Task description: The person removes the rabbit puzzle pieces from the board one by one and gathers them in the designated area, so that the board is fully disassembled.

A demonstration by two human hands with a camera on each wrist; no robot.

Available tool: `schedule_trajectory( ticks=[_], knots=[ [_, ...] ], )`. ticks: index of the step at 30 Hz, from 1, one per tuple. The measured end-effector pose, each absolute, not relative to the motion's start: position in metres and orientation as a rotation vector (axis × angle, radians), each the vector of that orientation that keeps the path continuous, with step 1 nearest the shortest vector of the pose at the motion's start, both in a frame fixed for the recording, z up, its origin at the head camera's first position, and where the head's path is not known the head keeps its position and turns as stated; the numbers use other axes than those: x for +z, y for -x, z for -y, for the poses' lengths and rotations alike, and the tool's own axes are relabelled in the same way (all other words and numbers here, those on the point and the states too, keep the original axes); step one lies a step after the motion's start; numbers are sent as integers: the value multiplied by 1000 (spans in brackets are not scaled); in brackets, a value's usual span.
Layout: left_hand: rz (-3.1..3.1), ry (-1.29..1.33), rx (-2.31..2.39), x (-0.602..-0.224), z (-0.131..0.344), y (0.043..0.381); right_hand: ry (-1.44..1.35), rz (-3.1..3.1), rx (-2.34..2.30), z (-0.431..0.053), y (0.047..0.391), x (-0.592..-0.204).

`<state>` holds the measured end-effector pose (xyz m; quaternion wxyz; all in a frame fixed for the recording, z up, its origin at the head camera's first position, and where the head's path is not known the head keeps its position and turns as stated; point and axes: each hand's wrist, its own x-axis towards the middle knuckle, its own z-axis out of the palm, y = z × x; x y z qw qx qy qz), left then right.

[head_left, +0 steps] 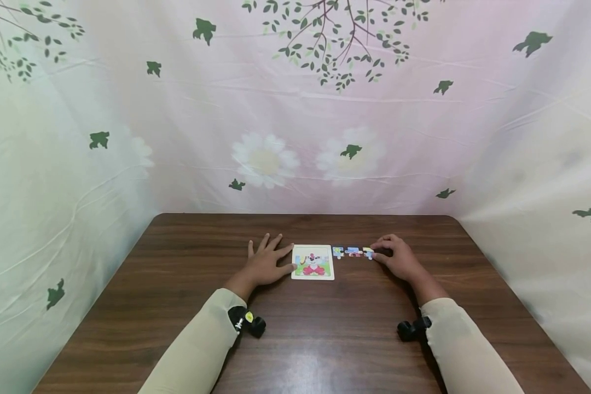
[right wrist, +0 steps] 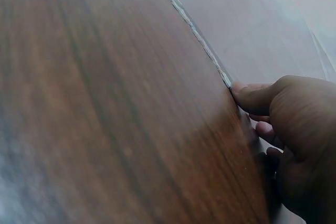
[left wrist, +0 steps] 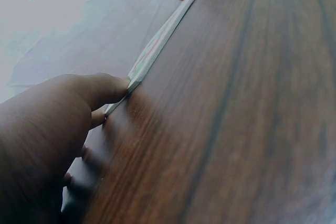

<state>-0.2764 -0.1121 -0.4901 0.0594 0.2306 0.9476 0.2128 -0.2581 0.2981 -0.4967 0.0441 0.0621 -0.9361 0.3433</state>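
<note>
A square picture puzzle [head_left: 312, 262] with a white border and a cartoon animal in red lies flat on the table. My left hand [head_left: 266, 264] spreads its fingers at the puzzle's left side. Its thumb touches the left edge, seen also in the left wrist view [left wrist: 113, 87]. To the right of the puzzle, several colourful jigsaw pieces lie in a row: one piece [head_left: 337, 252] beside the border, another piece [head_left: 353, 251] in the middle, and an end piece [head_left: 368, 253]. My right hand [head_left: 396, 257] pinches the end piece between thumb and fingers.
The dark wooden table [head_left: 320, 328] reaches back to a floral cloth backdrop [head_left: 305, 120], which also hangs at both sides. Black wrist cameras are strapped on the left sleeve [head_left: 197, 345] and the right sleeve [head_left: 468, 345].
</note>
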Motion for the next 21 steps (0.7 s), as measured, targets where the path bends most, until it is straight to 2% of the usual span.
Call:
schedule_trajectory(
  ticks=[21],
  knots=[
    [-2879,-708,623,-492,113,278,-204,2743,1132,-296,255,-496]
  ],
)
